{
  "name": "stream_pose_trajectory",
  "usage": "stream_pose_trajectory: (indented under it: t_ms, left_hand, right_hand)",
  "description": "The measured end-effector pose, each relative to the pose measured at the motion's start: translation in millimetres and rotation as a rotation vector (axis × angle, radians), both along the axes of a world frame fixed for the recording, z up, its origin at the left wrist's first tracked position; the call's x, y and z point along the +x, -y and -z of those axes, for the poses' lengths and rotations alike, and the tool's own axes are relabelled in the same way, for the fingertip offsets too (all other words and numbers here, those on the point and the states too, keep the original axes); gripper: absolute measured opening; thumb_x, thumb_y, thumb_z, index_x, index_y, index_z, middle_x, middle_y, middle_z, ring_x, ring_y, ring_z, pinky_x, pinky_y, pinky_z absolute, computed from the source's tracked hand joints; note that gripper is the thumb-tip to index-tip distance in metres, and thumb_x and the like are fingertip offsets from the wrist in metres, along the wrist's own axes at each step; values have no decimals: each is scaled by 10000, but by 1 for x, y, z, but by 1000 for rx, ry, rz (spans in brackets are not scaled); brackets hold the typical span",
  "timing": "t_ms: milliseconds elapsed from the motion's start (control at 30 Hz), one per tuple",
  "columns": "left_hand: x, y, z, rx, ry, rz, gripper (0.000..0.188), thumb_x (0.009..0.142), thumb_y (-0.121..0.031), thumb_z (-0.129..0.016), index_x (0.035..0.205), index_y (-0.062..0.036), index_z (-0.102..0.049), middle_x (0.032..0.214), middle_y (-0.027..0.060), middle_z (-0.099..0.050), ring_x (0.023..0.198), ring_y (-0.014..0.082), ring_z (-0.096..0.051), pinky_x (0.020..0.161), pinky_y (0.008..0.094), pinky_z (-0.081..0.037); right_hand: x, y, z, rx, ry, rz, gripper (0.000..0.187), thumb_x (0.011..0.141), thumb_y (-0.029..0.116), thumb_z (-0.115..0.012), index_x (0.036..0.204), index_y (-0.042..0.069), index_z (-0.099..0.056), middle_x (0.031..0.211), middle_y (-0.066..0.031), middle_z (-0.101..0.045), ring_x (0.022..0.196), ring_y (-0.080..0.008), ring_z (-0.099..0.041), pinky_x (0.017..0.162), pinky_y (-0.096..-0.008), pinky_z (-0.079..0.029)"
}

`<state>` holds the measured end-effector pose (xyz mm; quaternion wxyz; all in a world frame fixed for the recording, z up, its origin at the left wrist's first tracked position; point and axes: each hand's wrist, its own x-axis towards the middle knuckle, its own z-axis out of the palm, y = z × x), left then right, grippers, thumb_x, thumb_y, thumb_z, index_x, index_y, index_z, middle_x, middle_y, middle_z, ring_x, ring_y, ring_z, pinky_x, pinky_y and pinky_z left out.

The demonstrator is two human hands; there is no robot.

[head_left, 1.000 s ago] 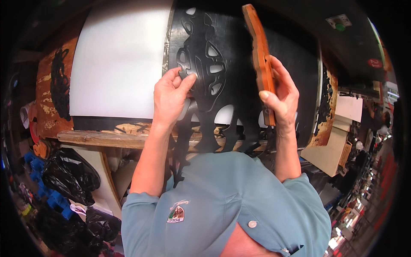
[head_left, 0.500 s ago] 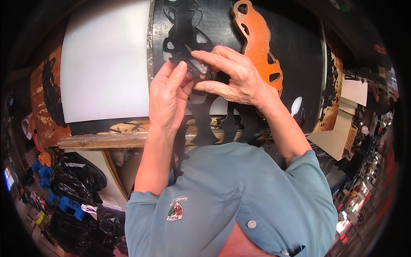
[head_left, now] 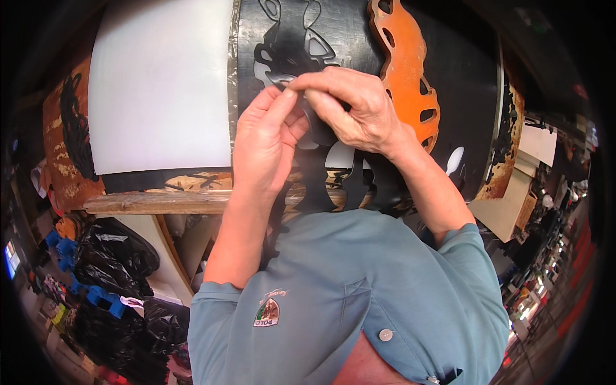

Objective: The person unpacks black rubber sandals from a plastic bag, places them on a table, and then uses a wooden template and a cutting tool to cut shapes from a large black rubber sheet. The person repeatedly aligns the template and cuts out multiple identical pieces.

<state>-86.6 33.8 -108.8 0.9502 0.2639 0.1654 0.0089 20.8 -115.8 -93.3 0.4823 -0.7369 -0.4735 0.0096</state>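
My left hand [head_left: 262, 144] is closed, its thumb and fingers pinching the edge of a thin black cut-out piece [head_left: 289, 51] with looped openings along its sides. Close against it, my right hand [head_left: 359, 112] is closed too, thumb and forefinger meeting at the same spot on the piece. The fingers cover the exact point of grip. Below the hands, strips of black sheet [head_left: 314, 183] with wavy edges hang over the work surface's near edge. An orange cutting die [head_left: 410, 61] with oval holes lies right of my right hand, on a black sheet [head_left: 465, 96].
A white board [head_left: 160, 90] covers the left of the work surface. A wooden rail [head_left: 154, 204] runs along the near edge. Black scraps [head_left: 78, 138] hang at the far left. Below left are black plastic bags [head_left: 115, 256] and blue objects [head_left: 102, 299]. Pale boards [head_left: 510, 199] stand at the right.
My right thumb and forefinger, spread apart before, have come together at my left fingertips. The whole view has shifted slightly, with the work surface and die now further right.
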Motion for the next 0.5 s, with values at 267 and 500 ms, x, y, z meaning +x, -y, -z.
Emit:
stream_pose_trajectory:
  t_ms: [267,500]
  left_hand:
    - [-4,12,-2,154,-12,-158,204,1125,-122,-548,1260,3,-636,1165,132,-734,949,179,-718,884,342,-604]
    - [-18,-22,10,195,-202,-312,184,1126,-153,-544,1241,-33,-623,1068,30,-698,1027,187,-659,988,428,-557]
  right_hand:
    - [4,-8,-1,63,-165,377,145,1045,88,-625,1093,19,-743,643,-85,-642,531,-171,-622,518,-317,-496]
    - [55,39,-16,212,-387,555,244,1120,202,-600,1193,38,-765,806,14,-671,631,-55,-574,601,-215,-510]
